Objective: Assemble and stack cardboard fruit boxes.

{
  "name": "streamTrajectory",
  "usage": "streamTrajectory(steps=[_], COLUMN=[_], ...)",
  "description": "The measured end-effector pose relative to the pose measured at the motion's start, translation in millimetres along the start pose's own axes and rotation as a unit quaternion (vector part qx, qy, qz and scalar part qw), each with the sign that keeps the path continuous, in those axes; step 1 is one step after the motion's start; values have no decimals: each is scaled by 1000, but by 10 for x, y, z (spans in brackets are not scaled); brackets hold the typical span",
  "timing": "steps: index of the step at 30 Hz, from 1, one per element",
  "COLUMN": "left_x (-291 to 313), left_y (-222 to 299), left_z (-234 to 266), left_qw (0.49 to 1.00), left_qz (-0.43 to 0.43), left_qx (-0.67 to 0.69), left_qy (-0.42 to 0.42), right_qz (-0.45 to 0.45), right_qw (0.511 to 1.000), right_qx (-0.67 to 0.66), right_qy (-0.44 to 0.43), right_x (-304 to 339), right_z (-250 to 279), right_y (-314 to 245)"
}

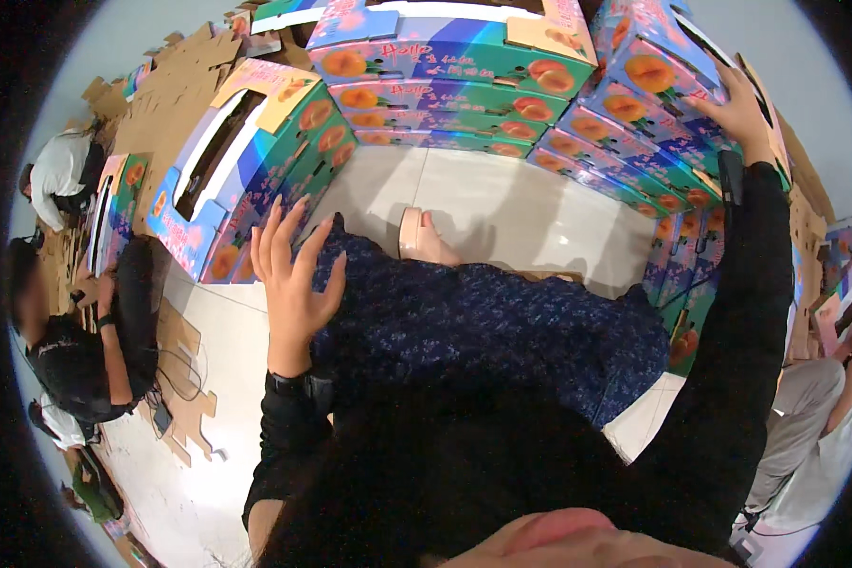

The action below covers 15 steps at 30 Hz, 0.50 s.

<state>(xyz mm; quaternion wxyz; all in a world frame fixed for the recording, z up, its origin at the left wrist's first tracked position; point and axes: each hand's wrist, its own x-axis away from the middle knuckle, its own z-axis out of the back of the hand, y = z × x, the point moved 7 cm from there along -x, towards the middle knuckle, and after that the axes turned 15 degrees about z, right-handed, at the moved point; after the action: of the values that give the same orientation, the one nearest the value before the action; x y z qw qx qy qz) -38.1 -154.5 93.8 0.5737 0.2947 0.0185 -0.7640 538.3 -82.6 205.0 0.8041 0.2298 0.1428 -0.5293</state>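
My left hand is raised with its fingers spread and holds nothing. It is nearest to a colourful fruit carton with peach pictures and a long slot in its top, on the left; whether the fingertips touch it I cannot tell. At the far right my right hand lies with stretched fingers on the upper carton of a stack, beside the slot in its top. Another stack of the same printed cartons stands ahead in the middle. My right arm reaches out along the right side.
Flattened brown cardboard lies piled at the back left. On the left a person in black sits near a carton; another person in white bends behind. Someone in grey trousers sits at right. A sandalled foot rests on the tiles.
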Motion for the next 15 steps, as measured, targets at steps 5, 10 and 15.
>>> streamTrajectory(steps=[5, 10, 15], left_x=[15, -125, -425], left_y=[-282, -997, -1739], left_z=[-43, 24, 220], left_qw=[999, 983, 975], left_qz=[39, 89, 118], left_qx=[-22, -111, -92], left_qy=[13, 118, 162], right_qz=[-31, 45, 37], right_qw=[994, 973, 980], right_qx=[17, 197, 184], right_qy=[-107, -110, 72], right_x=[-88, 142, 434], right_z=[45, 128, 312], right_y=[-170, -153, -1240])
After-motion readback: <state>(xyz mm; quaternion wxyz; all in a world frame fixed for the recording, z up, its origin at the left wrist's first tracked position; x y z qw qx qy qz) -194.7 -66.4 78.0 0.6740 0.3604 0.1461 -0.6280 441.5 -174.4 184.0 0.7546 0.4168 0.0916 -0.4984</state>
